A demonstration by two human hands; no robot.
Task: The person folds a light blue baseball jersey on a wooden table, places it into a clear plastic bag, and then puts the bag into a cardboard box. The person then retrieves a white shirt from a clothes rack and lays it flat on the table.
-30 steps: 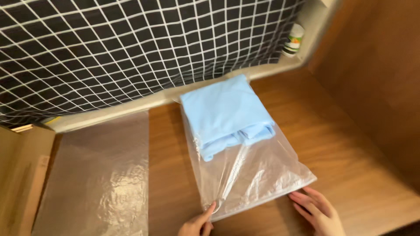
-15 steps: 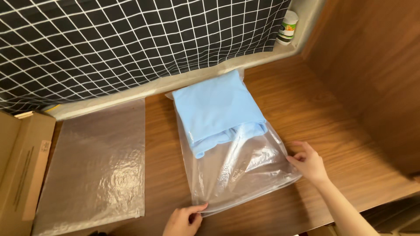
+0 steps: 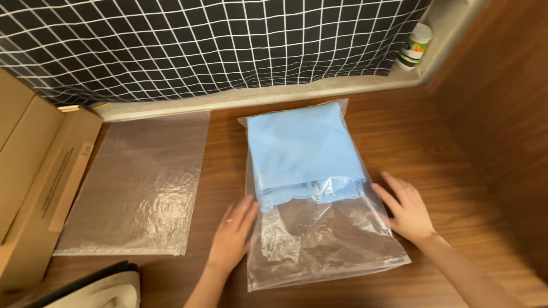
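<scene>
Right between the two hands lies a clear plastic bag on the wooden table, with a folded light-blue cloth inside it, filling the far half of the bag toward 12 o'clock. The near half of the bag, toward 6 o'clock, holds only crinkled, see-through film with the wood showing through.

The left hand rests flat at the bag's 9 o'clock edge, fingers stretched out and slightly spread, the fingertips touching the film just beside the near corner of the cloth. It grasps nothing; the palm simply presses down. The right hand lies at the bag's 3 o'clock edge, likewise spread flat with straight fingers, its fingertips on the film just beside the cloth's other near corner. It too closes on nothing.

At 9 o'clock from the left hand, apart from the filled bag, a second flat, empty plastic bag lies on the table. Beyond that, at the far 9 o'clock side, stands a brown cardboard box. A white and dark object pokes in at 7 o'clock; what it is I cannot tell. At 12 o'clock hangs a black fabric with a white grid, and at 1 o'clock a small white bottle stands on the ledge. Nothing lies over the hands or the bag.
</scene>
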